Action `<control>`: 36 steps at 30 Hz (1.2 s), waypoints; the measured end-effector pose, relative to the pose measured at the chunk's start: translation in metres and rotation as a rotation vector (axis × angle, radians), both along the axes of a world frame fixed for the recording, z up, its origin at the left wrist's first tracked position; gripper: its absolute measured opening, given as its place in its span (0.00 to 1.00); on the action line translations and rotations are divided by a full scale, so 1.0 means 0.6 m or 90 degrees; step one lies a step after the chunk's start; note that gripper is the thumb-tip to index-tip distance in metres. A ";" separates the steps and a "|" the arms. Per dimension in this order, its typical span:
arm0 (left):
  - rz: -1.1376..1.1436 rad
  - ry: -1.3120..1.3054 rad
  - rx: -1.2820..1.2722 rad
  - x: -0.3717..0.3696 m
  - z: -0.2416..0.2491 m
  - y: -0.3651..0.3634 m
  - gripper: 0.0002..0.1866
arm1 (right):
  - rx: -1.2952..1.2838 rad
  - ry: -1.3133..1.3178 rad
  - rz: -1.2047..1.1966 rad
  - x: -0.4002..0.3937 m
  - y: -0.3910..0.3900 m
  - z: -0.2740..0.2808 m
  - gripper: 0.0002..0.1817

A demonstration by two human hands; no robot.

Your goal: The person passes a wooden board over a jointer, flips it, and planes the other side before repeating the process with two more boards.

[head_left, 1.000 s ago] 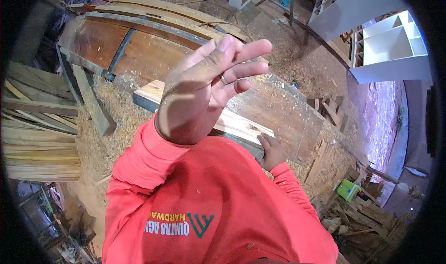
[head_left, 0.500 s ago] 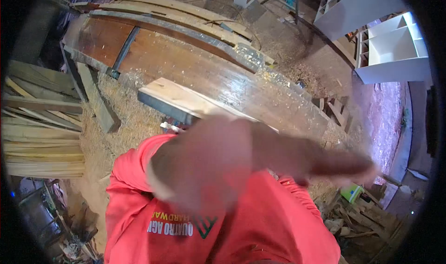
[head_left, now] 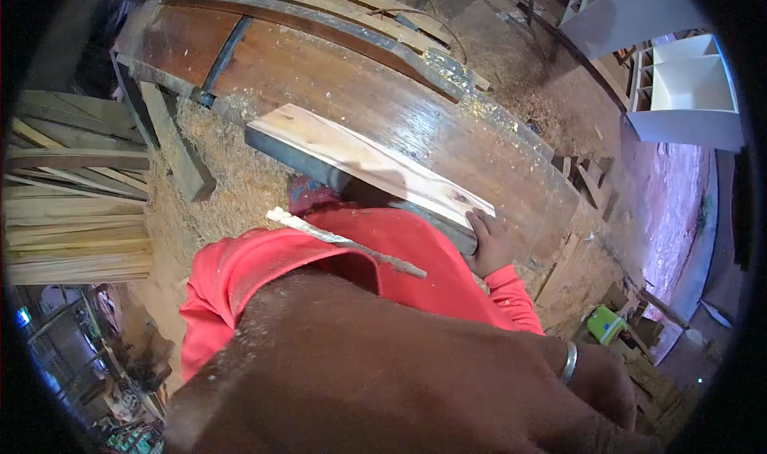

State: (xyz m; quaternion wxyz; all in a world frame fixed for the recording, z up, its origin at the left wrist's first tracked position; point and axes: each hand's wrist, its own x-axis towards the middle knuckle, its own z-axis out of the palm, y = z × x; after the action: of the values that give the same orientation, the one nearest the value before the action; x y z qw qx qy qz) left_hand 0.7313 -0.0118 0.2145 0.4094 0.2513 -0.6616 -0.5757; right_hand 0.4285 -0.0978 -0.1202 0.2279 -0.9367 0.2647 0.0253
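Observation:
A wooden plank (head_left: pixel 359 152) lies at a slant on the near edge of the brown work surface, its pale face up and its side dark. My right hand (head_left: pixel 489 242) is closed round the plank's right end, with fingers on the top face. Very close to the camera, my left hand (head_left: pixel 447 374) fills the bottom of the view, its back showing and a silver ring (head_left: pixel 570 363) on one finger. Its fingertips are hidden or out of frame. A pale, rough strip of wood (head_left: pixel 343 240) rests against the red clothing.
The brown work surface (head_left: pixel 319 71) carries shavings and long boards (head_left: pixel 304 11) along its far side. Stacked timber (head_left: pixel 76 234) is at the left. White cabinets (head_left: pixel 691 83) stand at the upper right. A green container (head_left: pixel 605 325) sits among scraps at the lower right.
The blurred left hand and arm have moved down and closer to the camera, uncovering the plank, the pale strip and my right hand. The surroundings have shifted slightly in view.

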 end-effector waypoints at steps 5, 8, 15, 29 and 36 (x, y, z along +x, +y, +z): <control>0.044 0.003 -0.062 -0.003 -0.009 0.010 0.55 | 0.012 0.019 -0.007 0.002 0.000 0.007 0.49; 0.053 0.000 -0.089 -0.005 -0.011 0.017 0.56 | 0.005 0.037 0.004 0.002 -0.001 0.008 0.49; 0.081 -0.015 -0.123 -0.007 -0.013 0.024 0.58 | -0.004 0.025 0.011 0.004 -0.002 0.011 0.47; 0.189 0.164 0.014 0.070 -0.067 0.036 0.64 | -0.018 -0.016 0.014 0.013 -0.001 0.019 0.49; 0.251 0.624 0.288 0.113 -0.175 0.016 0.66 | -0.002 0.025 0.001 0.010 0.001 0.011 0.50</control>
State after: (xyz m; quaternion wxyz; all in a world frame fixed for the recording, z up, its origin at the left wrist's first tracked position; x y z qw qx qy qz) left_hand 0.7992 -0.0025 0.1098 0.7042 0.1552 -0.1957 -0.6646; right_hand 0.4343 -0.0970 -0.1134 0.2211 -0.9366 0.2684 0.0433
